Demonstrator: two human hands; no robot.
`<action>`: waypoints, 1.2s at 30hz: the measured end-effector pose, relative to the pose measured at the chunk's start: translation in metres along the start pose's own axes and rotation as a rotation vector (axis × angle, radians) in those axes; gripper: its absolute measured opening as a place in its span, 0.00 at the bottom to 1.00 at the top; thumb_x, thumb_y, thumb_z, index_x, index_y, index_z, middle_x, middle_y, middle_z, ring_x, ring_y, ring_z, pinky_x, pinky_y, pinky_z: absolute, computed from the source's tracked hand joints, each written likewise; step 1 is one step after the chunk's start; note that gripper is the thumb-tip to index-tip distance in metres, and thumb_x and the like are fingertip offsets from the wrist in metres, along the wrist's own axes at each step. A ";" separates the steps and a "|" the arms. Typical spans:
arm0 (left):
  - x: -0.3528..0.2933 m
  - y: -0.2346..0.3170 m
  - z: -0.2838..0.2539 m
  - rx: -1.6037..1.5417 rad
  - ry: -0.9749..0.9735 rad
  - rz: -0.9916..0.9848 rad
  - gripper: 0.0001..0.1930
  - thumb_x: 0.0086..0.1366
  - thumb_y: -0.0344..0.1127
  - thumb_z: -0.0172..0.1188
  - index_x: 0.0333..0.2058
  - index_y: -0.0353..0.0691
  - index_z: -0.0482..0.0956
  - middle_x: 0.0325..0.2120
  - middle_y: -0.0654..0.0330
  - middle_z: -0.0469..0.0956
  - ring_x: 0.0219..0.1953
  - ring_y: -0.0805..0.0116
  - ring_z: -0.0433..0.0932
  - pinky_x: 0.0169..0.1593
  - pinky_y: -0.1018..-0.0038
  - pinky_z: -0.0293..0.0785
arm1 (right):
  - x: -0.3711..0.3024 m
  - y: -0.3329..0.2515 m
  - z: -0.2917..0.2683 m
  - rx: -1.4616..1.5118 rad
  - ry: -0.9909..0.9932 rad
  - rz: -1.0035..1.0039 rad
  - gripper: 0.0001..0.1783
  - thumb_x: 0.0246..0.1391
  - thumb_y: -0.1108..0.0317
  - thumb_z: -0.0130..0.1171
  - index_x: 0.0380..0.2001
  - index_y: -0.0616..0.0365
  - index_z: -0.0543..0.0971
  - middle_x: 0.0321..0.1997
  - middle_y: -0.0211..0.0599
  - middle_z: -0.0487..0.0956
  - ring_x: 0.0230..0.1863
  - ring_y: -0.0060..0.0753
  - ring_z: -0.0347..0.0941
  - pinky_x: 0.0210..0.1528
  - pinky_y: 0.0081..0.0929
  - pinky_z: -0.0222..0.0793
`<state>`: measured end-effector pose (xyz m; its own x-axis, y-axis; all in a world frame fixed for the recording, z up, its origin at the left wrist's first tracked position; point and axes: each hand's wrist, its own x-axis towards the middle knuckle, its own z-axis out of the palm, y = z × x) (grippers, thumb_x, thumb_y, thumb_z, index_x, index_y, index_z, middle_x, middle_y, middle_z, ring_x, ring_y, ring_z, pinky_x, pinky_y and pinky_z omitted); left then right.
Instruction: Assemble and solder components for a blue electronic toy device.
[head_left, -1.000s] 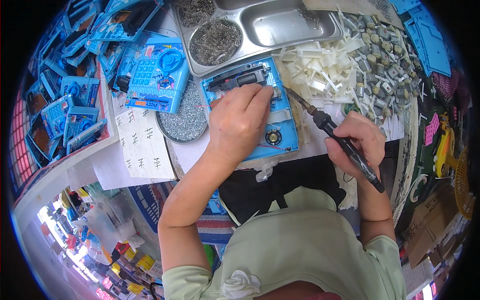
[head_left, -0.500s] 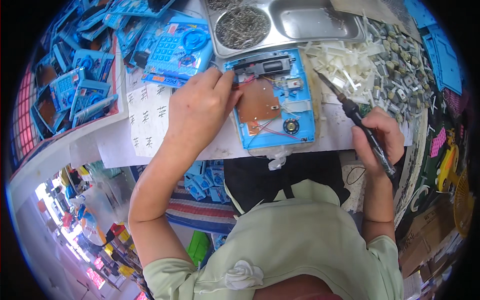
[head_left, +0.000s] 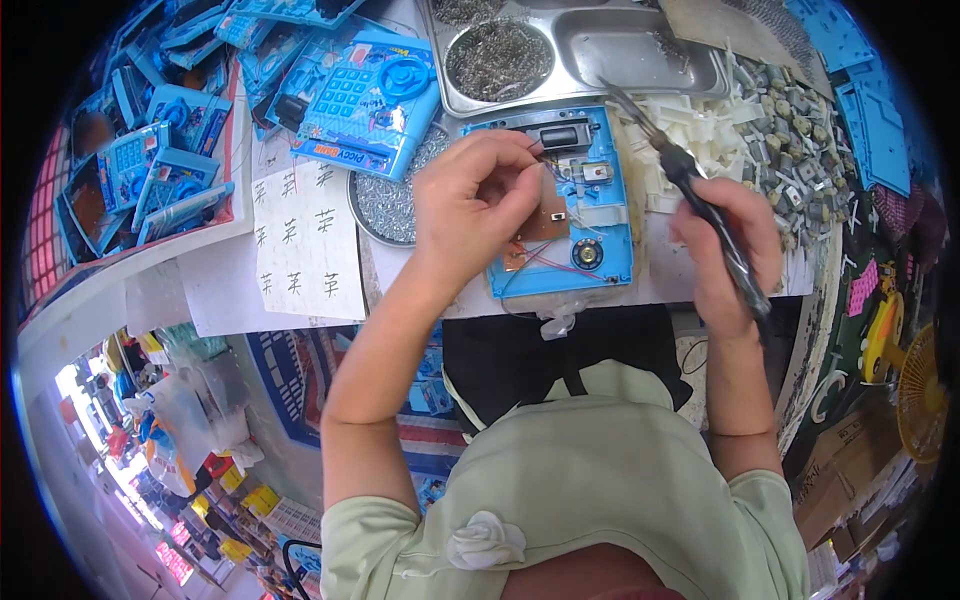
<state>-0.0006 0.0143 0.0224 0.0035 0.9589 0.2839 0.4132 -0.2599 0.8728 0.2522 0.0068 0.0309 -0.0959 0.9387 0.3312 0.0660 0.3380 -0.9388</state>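
A blue plastic toy casing [head_left: 615,268] lies with its inside up before me. It holds a brown board [head_left: 549,222], a round speaker [head_left: 587,254], a small motor unit [head_left: 592,173], a dark part along the far edge and thin wires. My left hand [head_left: 475,200] is over the casing's left side, thumb and fingers pinched together near the dark part; what they pinch is hidden. In my right hand [head_left: 735,245] is a soldering iron [head_left: 692,182], held by its black handle. Its tip points far left, raised near the metal tray, apart from the casing.
A metal tray [head_left: 640,88] with small metal parts stands at the back. A round dish of tiny screws [head_left: 385,205] is left of my hand. White plastic pieces [head_left: 690,130] and small motors [head_left: 785,150] are heaped right. Blue casings [head_left: 170,120] are piled left; handwritten paper [head_left: 305,250] lies nearer.
My left hand has moved right over the casing, baring the screw dish. The soldering iron's tip has risen away from the casing toward the tray. My right hand has shifted slightly left.
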 end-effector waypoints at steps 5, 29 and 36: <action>-0.009 0.004 0.016 -0.433 0.129 -0.304 0.02 0.62 0.21 0.65 0.32 0.33 0.80 0.37 0.58 0.85 0.26 0.89 0.75 0.26 0.89 0.69 | 0.029 -0.004 0.043 0.080 -0.114 0.125 0.19 0.56 0.78 0.67 0.51 0.59 0.80 0.40 0.33 0.83 0.41 0.20 0.79 0.45 0.20 0.75; -0.003 0.004 0.016 0.021 0.140 -0.084 0.04 0.62 0.27 0.67 0.35 0.36 0.84 0.28 0.61 0.82 0.24 0.76 0.78 0.29 0.78 0.75 | 0.046 0.026 0.086 -0.101 -0.008 -0.160 0.24 0.48 0.83 0.67 0.50 0.56 0.80 0.38 0.37 0.79 0.37 0.32 0.79 0.41 0.26 0.75; -0.002 -0.003 0.012 0.015 0.155 -0.031 0.04 0.61 0.28 0.68 0.34 0.36 0.83 0.35 0.59 0.79 0.23 0.75 0.75 0.28 0.75 0.72 | 0.046 0.025 0.083 -0.142 -0.006 -0.157 0.24 0.47 0.84 0.66 0.50 0.57 0.80 0.39 0.38 0.80 0.37 0.33 0.79 0.41 0.26 0.75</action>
<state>0.0090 0.0148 0.0146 -0.1497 0.9371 0.3154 0.4245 -0.2272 0.8765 0.1668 0.0524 0.0146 -0.1221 0.8735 0.4712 0.1893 0.4866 -0.8529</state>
